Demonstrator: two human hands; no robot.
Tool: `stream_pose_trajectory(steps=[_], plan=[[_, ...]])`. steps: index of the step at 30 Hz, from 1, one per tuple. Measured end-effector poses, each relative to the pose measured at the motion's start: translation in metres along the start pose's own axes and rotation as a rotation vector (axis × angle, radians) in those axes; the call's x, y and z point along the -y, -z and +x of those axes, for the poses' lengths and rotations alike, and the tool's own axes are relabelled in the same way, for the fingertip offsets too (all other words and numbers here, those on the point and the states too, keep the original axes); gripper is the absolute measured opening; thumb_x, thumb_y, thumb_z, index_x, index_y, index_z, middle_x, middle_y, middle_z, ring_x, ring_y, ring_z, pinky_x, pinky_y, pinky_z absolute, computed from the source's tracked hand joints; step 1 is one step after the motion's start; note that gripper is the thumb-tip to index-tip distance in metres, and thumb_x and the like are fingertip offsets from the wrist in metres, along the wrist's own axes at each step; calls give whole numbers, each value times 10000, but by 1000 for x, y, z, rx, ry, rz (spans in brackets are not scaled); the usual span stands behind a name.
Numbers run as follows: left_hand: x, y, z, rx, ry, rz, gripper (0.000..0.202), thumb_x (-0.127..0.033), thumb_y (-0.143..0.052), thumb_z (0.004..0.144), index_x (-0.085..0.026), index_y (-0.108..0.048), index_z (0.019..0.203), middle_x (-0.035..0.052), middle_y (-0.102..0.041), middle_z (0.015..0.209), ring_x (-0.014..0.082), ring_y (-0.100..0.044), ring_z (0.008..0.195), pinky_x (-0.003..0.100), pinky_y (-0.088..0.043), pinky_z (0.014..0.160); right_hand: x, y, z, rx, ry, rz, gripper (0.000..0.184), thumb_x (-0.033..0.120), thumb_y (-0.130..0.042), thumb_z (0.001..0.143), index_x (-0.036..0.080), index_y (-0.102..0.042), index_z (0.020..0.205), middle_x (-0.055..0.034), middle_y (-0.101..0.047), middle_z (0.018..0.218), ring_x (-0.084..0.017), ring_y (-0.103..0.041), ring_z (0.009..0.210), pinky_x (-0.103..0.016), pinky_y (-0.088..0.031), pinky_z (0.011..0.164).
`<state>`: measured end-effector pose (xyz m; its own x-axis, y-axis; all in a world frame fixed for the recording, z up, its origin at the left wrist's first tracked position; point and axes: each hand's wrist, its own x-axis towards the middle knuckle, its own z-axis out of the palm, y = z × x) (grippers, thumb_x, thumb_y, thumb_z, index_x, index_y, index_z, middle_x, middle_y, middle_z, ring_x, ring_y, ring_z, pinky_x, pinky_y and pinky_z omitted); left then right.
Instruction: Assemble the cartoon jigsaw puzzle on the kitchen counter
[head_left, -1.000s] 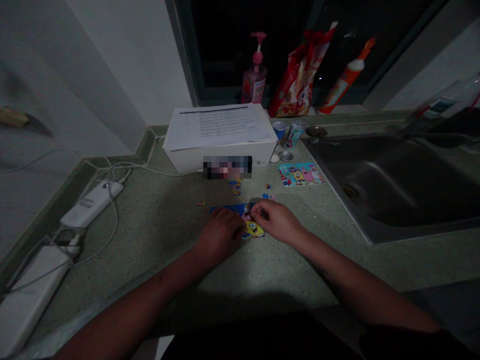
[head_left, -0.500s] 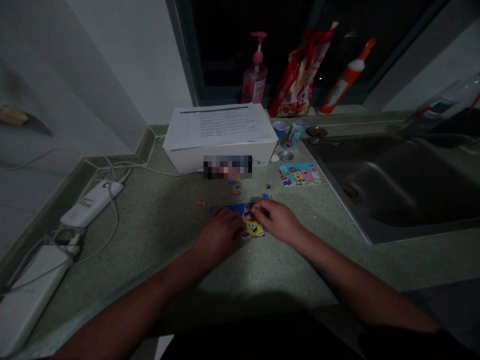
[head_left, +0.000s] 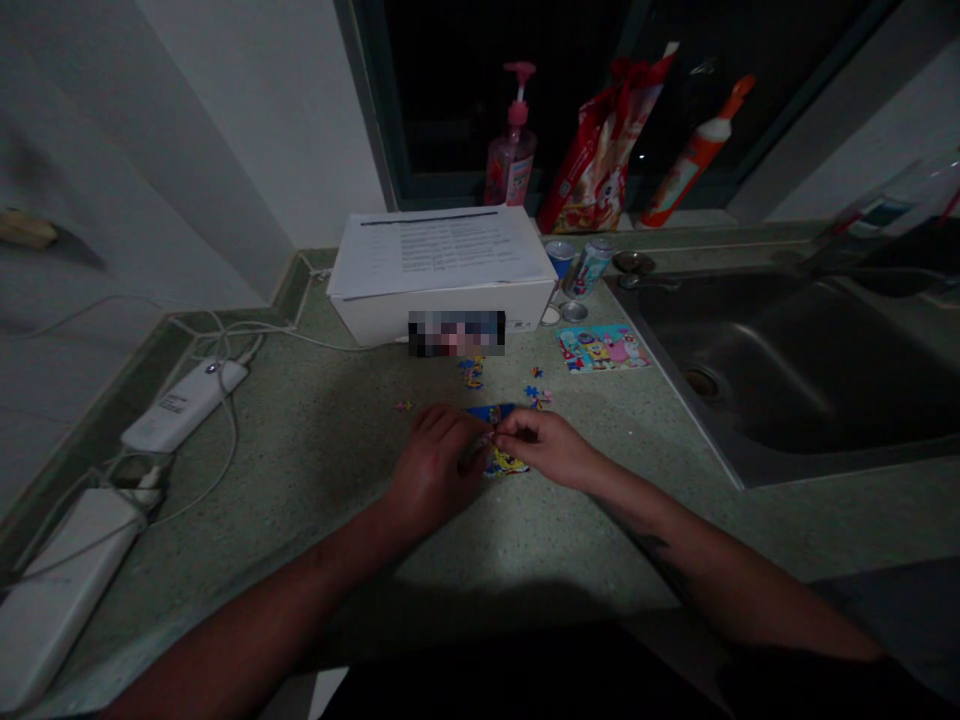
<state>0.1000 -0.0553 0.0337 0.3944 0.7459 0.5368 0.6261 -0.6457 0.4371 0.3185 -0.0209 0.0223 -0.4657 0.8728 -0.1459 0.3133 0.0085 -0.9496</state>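
Observation:
A small jigsaw puzzle (head_left: pixel 508 462) with a yellow cartoon face and a blue upper edge lies on the counter, partly covered by both hands. My left hand (head_left: pixel 435 465) rests over its left side, fingers stretched toward the right and thumb apart below them. From the other side, my right hand (head_left: pixel 551 448) pinches thumb and forefinger over the puzzle's middle. A small pinkish puzzle piece (head_left: pixel 486 438) shows at those fingertips, mostly hidden. Loose puzzle pieces (head_left: pixel 536 394) lie just beyond the right hand, with more loose pieces (head_left: pixel 472 374) farther back.
Behind stands a white box (head_left: pixel 442 300) topped with printed paper. Cans (head_left: pixel 589 268) and a colourful cartoon picture card (head_left: pixel 602 348) are right of it, beside the steel sink (head_left: pixel 810 370). White power bricks (head_left: pixel 184 405) and cables lie left. Bottles and a red bag (head_left: pixel 600 150) line the sill.
My left fingers have shifted right and now meet the right fingertips, covering more of the puzzle. My right hand has moved slightly down toward me and its pinch sits over the puzzle's middle.

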Motion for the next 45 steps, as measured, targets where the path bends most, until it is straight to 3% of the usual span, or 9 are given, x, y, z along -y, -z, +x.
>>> stream_pose_trajectory(steps=[4, 10, 15, 24, 31, 37, 45], plan=[[0, 0, -1, -5, -1, -22, 141, -154, -666, 998, -206, -686, 1127, 79, -773, 1019, 275, -718, 981, 476, -583, 897, 2, 0, 1, 30, -26, 85, 148, 321, -694, 899, 236, -639, 791, 42, -595, 691, -141, -521, 638, -296, -428, 638], [0, 3, -2, 42, 25, -149, 340, -58, -594, 978, -219, -674, 1267, 101, -779, 1190, 264, -727, 1120, 465, -610, 968, 2, 2, 1, 23, -45, 71, 117, 291, -689, 885, 234, -654, 789, 30, -618, 705, -143, -546, 658, -289, -426, 625], [0, 2, -5, 86, 70, -204, 271, -75, -623, 972, -230, -702, 1180, 70, -801, 1090, 248, -753, 1041, 447, -619, 942, 3, 3, 1, 20, -50, 101, 125, 279, -711, 895, 235, -654, 792, 32, -639, 686, -132, -537, 615, -275, -435, 594], [3, -4, -8, 108, 85, -239, 151, -145, -661, 1009, -208, -722, 1132, 65, -797, 1035, 234, -755, 970, 412, -609, 877, 0, 3, 1, 52, -34, 134, 187, 410, -784, 890, 232, -723, 889, 14, -696, 759, -153, -597, 681, -293, -462, 642], [6, -6, -10, 142, 60, -241, 231, -149, -675, 990, -208, -702, 1212, 92, -794, 1145, 256, -747, 1069, 437, -611, 929, -5, 0, 2, 89, -36, 224, 199, 335, -794, 854, 239, -720, 1012, 17, -729, 825, -168, -655, 738, -312, -502, 692], [7, -5, -10, 151, 30, -206, 250, -152, -671, 1006, -209, -694, 1249, 99, -799, 1160, 262, -747, 1077, 444, -606, 929, -6, -1, 1, 99, -37, 255, 147, 239, -769, 859, 230, -710, 993, 24, -734, 822, -157, -668, 730, -292, -496, 676], [8, -5, -9, 182, 20, -193, 318, -119, -686, 970, -213, -682, 1273, 87, -800, 1157, 272, -741, 1072, 453, -590, 933, -10, -2, 1, 110, -29, 212, 133, 237, -750, 888, 220, -708, 1012, 23, -729, 813, -150, -661, 712, -284, -491, 656]])
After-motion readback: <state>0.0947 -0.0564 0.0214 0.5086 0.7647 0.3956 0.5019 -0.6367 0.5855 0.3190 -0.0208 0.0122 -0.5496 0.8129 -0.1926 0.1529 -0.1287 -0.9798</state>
